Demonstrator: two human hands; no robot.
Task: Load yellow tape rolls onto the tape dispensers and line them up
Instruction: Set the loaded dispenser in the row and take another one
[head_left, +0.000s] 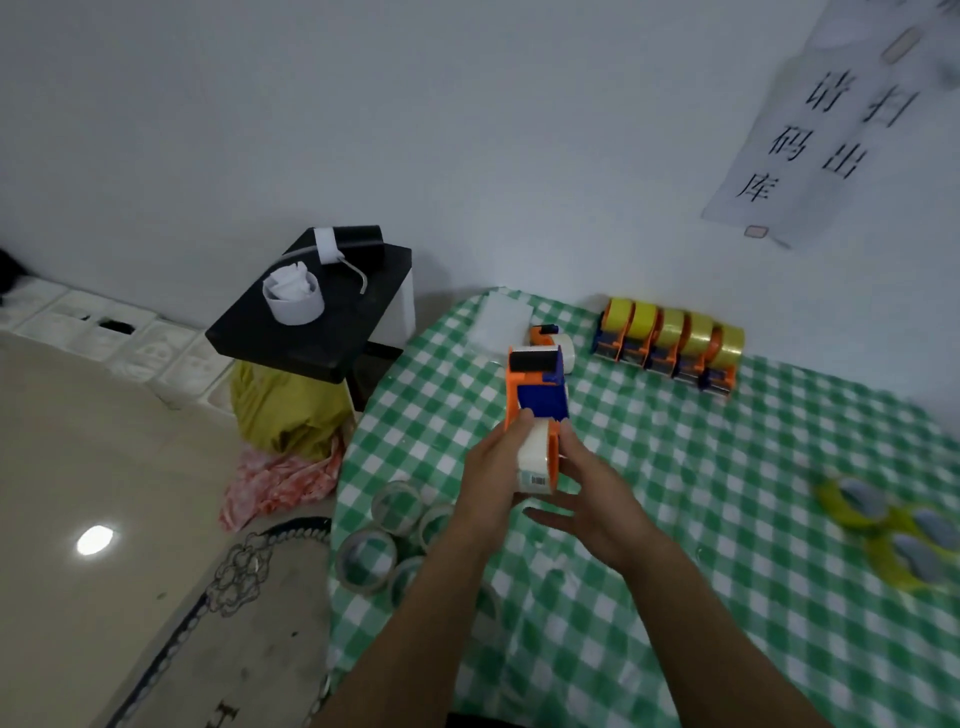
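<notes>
While the left hand (496, 470) grips the orange-and-blue plastic tape dispenser (540, 397) above the green-checked surface (675, 545), right hand (597, 493) flat-fingered against it, its whitish clear roll (535, 457) could jam or jerk free; loose yellow tape rolls (857, 503) wait well apart, right.

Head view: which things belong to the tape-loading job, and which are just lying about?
Job: held dispenser, gripped by left hand, right hand at its side; row of five yellow-loaded dispensers; loose yellow tape rolls; clear-roll dispenser behind; clear tape rolls.
Lying about: black stool, white cup, olive bag, red cloth, wall sign.
</notes>
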